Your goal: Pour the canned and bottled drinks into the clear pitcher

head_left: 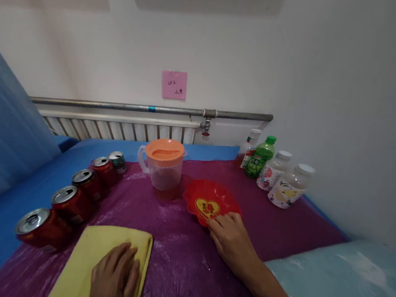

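My right hand (229, 238) pinches the near rim of a red scalloped plastic tray (223, 196) that has a yellow heart print in its middle. Flat on a folded yellow cloth (101, 240) rests my left hand (115, 272), its fingers stretched forward and holding nothing. Just behind and left of the tray stands a clear plastic pitcher (164, 178) with an orange lid (164, 152) and a little reddish liquid at its base. My right thumb is partly hidden.
Several drink cans (73, 201) stand in a slanting row at the left. Several bottles and jars (261, 156) line the right back. Purple plastic sheeting (177, 265) covers the blue surface. A pale blue pillow (351, 280) lies right; a radiator (122, 125) runs along the wall.
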`<state>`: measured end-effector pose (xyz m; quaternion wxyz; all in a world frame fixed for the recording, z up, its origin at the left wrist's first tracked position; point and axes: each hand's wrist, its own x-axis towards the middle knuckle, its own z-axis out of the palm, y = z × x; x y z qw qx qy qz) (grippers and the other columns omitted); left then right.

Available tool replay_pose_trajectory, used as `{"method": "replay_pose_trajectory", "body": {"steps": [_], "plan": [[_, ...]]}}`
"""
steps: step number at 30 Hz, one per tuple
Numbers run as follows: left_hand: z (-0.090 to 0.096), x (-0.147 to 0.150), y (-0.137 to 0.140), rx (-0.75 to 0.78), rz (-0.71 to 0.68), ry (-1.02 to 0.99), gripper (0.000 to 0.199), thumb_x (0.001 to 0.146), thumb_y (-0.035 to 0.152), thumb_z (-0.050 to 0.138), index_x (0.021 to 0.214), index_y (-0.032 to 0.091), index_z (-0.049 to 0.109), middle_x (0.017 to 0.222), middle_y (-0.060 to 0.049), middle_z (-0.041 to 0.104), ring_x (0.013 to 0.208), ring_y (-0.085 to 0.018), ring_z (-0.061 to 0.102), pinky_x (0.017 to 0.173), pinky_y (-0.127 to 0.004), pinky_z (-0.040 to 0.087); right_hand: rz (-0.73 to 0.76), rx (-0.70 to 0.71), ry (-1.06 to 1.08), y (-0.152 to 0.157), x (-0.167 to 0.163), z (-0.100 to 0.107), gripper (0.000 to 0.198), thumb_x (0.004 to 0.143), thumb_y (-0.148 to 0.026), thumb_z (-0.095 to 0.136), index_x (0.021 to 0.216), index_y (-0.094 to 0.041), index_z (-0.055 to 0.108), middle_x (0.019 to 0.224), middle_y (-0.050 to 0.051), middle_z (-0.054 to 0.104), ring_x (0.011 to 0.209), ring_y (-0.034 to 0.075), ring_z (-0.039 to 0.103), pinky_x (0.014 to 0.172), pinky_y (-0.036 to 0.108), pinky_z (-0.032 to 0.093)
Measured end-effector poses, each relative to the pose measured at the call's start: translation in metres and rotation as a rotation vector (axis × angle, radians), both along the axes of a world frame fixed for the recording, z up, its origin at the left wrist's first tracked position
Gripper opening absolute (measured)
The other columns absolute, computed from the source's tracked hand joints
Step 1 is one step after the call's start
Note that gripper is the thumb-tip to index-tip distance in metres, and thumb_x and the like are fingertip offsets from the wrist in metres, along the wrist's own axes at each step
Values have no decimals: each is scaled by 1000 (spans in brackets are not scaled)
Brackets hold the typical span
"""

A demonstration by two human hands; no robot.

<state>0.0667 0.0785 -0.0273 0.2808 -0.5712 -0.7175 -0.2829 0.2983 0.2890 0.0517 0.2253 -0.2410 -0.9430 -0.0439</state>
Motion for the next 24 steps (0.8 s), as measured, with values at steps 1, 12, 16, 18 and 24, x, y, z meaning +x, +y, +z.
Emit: {"method": "replay_pose_trajectory", "body": {"steps": [1,12,16,18,24], "plan": [[2,2,0,9,9,-10,23,95,33,45,104,20,62,101,-8,70,91,-22,64,74,-38,50,9,-9,-17,0,0,-4,18,88,-10,52,85,-20,66,80,4,70,75,19,59,78,35,36],[39,2,-17,91,216,-476,36,92,37,53,124,22,56,128,-11,62,119,-20,58,98,-37,49,77,-33,217,35,6,-39,36,88,-49,52,115,-30,67,110,13,73,95,35,69,80,52,48],[87,-55,-36,341,538,-445,62,85,49,58,134,13,50,140,-18,51,135,-30,42,117,-48,27,2,-102,262,43,14,-49,36,90,-46,49,121,-34,63,112,15,71,104,36,67,87,54,49],[100,-87,-39,298,668,-544,75,79,49,62,139,7,45,143,-23,47,139,-34,36,119,-50,20,-18,-145,276,45,16,-51,38,90,-47,48,123,-35,62,114,16,70,107,37,66,90,55,49],[99,-124,-41,256,717,-770,75,69,44,66,131,5,52,129,-24,59,122,-37,55,106,-50,42,-33,-221,390,33,12,-23,31,89,-51,49,105,-34,70,105,12,74,100,32,70,91,50,55]]}}
